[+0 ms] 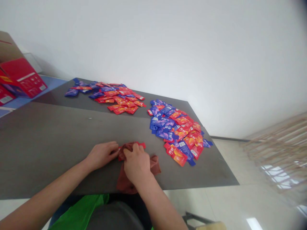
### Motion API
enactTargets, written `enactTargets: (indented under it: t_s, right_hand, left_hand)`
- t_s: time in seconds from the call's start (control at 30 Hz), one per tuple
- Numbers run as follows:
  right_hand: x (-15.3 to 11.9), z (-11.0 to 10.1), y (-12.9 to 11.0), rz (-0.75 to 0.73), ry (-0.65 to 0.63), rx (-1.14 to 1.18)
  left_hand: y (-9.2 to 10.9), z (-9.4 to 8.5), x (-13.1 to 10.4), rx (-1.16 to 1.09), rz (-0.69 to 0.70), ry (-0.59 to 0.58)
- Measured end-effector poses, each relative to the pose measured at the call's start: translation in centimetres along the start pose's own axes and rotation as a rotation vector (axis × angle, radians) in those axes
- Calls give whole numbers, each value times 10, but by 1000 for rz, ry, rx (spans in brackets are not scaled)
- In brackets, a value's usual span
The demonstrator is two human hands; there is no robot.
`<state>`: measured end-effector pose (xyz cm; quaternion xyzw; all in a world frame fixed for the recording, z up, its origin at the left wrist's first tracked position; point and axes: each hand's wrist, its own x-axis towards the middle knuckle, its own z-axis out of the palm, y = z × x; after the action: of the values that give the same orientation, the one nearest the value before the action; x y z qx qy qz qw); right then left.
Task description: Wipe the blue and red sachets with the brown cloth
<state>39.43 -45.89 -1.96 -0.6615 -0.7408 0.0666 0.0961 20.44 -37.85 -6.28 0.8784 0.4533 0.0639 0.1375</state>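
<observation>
On the grey table [72, 127], near its front edge, lies a red pouch [141, 145], mostly covered by a brown cloth [126, 182]. My right hand [137, 161] grips the bunched cloth and presses it onto the pouch. The closed fingers of my left hand [103, 155] touch the pouch's left end. One end of the cloth spreads right of my right hand, and another hangs toward the table edge. A pile of red and blue pouches [177, 127] lies to the right of my hands.
A second pile of red and blue pouches [115, 94] lies at the back of the table. Red cardboard boxes [24, 76] stand at the far left. A white wall [153, 48] rises behind the table. Wooden slats [283, 143] are at the right.
</observation>
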Motion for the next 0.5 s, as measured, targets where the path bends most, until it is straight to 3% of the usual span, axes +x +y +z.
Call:
enactTargets:
  t_s: [0.1, 0.23, 0.37, 0.43, 0.5]
  right_hand:
    - [3, 7, 16, 126, -39, -2]
    - [8, -6, 49, 338, -3, -59]
    - [4, -11, 25, 162, 33, -46]
    - [2, -7, 10, 55, -15, -24]
    - [1, -2, 9, 41, -60, -11]
  left_hand:
    - [2, -2, -1, -8, 17, 5]
    - [3, -4, -2, -1, 21, 5]
    - [2, -3, -1, -1, 23, 9]
    - [2, -2, -1, -5, 17, 12]
    - [3, -2, -1, -5, 13, 15]
